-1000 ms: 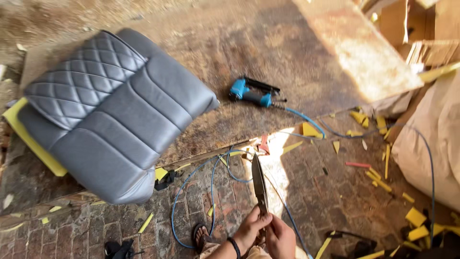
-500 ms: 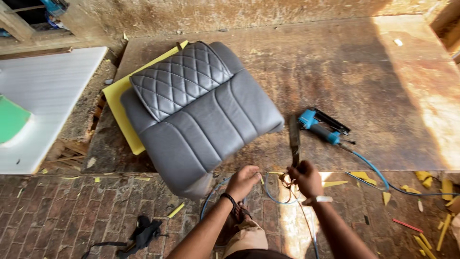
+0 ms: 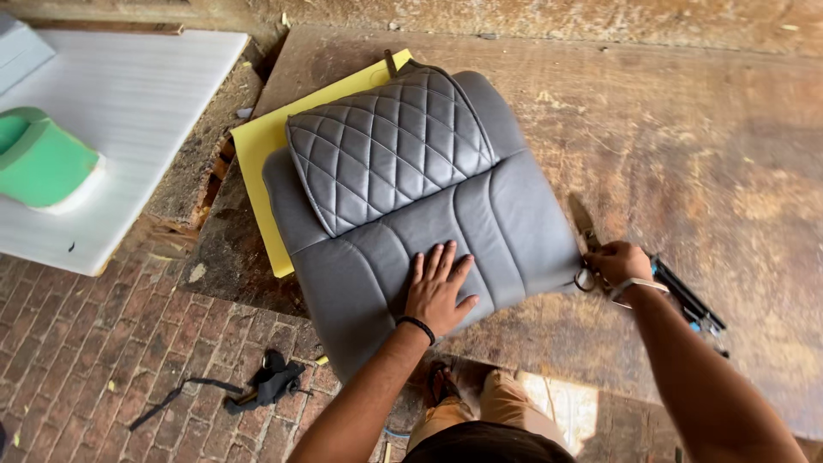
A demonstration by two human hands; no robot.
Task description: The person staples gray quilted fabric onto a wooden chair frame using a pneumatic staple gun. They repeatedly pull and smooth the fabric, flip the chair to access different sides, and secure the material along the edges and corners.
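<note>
Brick paving nearest, black fabric scrap (image 3: 273,383) lying on it. Left hand (image 3: 437,287) flat, fingers spread, pressing grey leatherette seat cushion (image 3: 429,214) on worn wooden workbench (image 3: 686,154); holds nothing. Right hand (image 3: 619,261) closed around handles of metal scissors (image 3: 585,225), blade pointing away, beside cushion's right edge. Firm palm pressure best keeps cover taut. Blue tool (image 3: 693,307) under wrist, possibly stapler. Cushion smooth, ribbed, diamond-quilted further up. Yellow foam sheet (image 3: 261,163) beneath. Green foam block (image 3: 39,163) on white board (image 3: 137,94), far left.

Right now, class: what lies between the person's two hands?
In the head view, only grey seat cushion lies between the flat left hand and the right hand holding scissors.
</note>
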